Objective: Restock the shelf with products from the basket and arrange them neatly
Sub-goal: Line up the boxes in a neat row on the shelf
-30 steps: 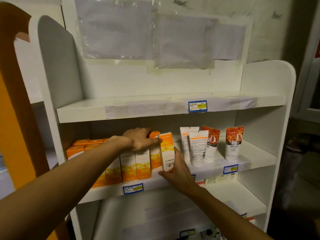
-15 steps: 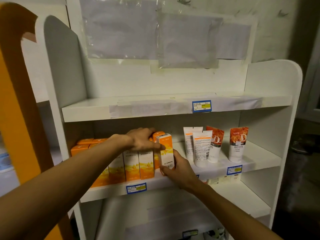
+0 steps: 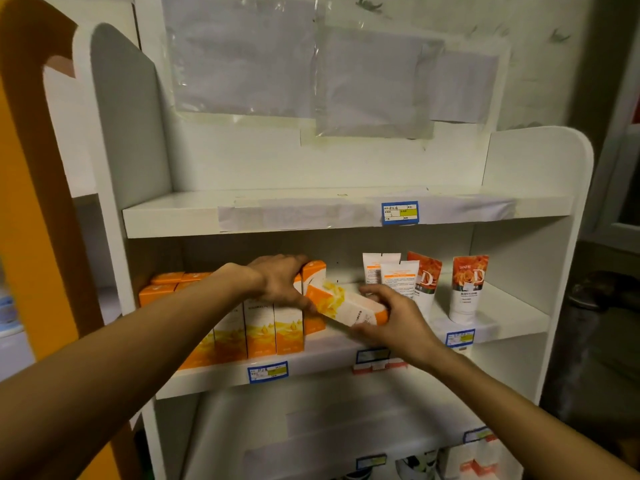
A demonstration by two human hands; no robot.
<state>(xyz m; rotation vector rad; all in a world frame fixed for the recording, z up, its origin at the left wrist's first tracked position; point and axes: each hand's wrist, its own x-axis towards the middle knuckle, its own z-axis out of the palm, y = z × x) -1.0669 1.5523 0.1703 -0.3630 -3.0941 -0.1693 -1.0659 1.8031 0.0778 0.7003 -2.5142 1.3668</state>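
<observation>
Several orange boxes (image 3: 273, 327) already stood in a row on the middle shelf (image 3: 332, 351). Right hand (image 3: 398, 320) clasped one tilted box (image 3: 346, 304), not yet placed; left hand (image 3: 280, 282) pressed flat on the row. Basket not visible.

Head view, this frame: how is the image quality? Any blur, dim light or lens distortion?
Head view: dim, warm indoor light; the right edge falls into shadow. Motion blur smears the tilted box in the right hand and the left hand; the tubes and the price tag are sharper. Wide-angle bending curves the shelf unit. No strong glare.
</observation>
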